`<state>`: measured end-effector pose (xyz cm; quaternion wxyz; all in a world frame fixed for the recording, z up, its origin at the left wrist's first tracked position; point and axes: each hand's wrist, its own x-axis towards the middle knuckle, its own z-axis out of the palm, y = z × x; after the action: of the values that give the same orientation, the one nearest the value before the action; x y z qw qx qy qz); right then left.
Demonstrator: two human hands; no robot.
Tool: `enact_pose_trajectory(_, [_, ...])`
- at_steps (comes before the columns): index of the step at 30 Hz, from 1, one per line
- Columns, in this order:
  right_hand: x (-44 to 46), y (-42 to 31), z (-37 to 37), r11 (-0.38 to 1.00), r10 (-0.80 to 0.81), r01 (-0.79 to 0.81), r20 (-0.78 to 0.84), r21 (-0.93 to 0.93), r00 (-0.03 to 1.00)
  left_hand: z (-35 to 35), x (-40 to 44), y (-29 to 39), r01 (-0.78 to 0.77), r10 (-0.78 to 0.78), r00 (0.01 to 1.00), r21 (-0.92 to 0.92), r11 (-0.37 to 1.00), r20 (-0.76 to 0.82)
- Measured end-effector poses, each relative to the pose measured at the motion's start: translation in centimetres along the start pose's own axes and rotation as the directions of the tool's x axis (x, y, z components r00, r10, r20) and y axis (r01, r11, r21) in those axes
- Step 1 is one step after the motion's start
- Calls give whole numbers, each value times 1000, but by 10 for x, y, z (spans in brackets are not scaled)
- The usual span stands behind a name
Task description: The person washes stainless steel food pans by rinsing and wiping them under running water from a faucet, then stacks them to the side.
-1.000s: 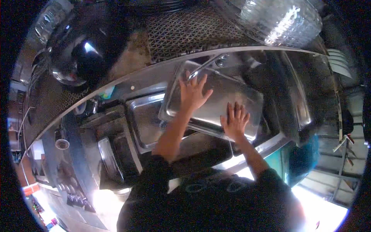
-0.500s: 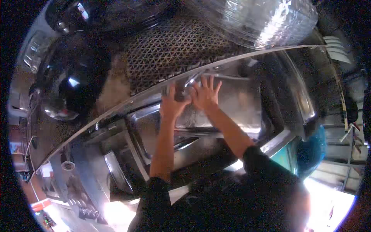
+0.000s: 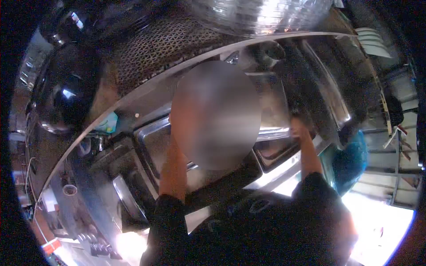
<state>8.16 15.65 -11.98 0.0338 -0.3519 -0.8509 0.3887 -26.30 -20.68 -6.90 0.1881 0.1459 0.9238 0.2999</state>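
A round blurred patch covers the middle of the view and hides most of my left hand; only my left forearm [image 3: 172, 170] shows clearly, reaching up over the rim of a shiny metal basin [image 3: 143, 135]. Out to the right, my right hand [image 3: 299, 127] is at the right end of a metal pan or basin [image 3: 273, 99], by its lower corner. Its fingers look curled in, and what they hold, if anything, is lost in dark blur. Just above the patch, a small shiny metal fitting [image 3: 231, 57] shows.
A raised counter edge [image 3: 133, 95] curves across the back. Beyond it lie a perforated mat [image 3: 164, 48], a dark glossy rounded object [image 3: 69, 88] and a large clear ribbed container [image 3: 270, 15]. White stacked dishes [image 3: 373, 42] are far right; a teal bag-like item [image 3: 350, 159] hangs lower right.
My right hand has moved from the middle, where its fingers were spread beside my left, to the right and down. The view has shifted, and a blurred patch covers the centre.
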Motion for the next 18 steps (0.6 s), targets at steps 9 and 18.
enact_pose_trajectory(9, [-28, 28, 75, 743, 361, -155, -195, 651, 912, 54, -16, 32, -139, 352, 879, 535, 833, -320])
enact_pose_trajectory(18, [-51, 28, 83, 902, 429, -430, -139, 26, 893, 177, -49, 175, -855, 863, 499, 207, 476, 76])
